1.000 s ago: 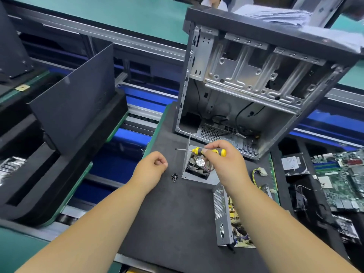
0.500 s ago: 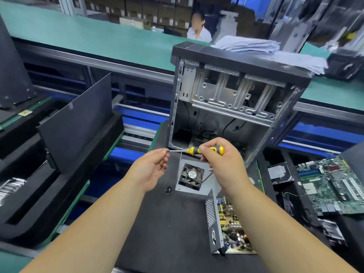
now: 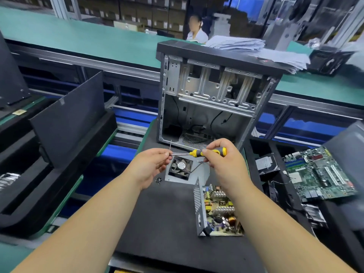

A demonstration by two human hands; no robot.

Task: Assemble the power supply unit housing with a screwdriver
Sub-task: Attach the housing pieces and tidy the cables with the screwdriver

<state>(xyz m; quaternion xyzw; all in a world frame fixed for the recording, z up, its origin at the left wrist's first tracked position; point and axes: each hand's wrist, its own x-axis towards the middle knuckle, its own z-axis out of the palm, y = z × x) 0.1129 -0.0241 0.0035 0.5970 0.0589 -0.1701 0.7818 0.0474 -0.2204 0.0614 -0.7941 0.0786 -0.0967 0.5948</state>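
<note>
Head view looks down on a dark grey foam work mat, and every place below is given from the small black square cooling fan mounted on a flat grey sheet-metal housing cover lying on that mat. Just above the fan, the right hand curls its fingers round the yellow-and-black handle of a slim steel-shafted screwdriver, held roughly level with the shaft pointing left. At the shaft's tip, up and left of the fan, the left hand pinches thumb and forefinger together; whether a screw sits between them is too small to tell. A little cluster of dark screws lies on the mat just left of and below the fan. Below and to the right of the fan stands the other housing half, a perforated grey metal wall with the exposed power supply circuit board beside it. Beyond the fan rises an open black-and-silver computer case. The cover looks light and stiff but thin, probably with sharp folded edges, so it is best taken by its bare flat margins, clear of the fan blades and the fan's thin cable. The board looks fragile; the metal wall is the safer place to hold. The screws are tiny and likely to slip.
</note>
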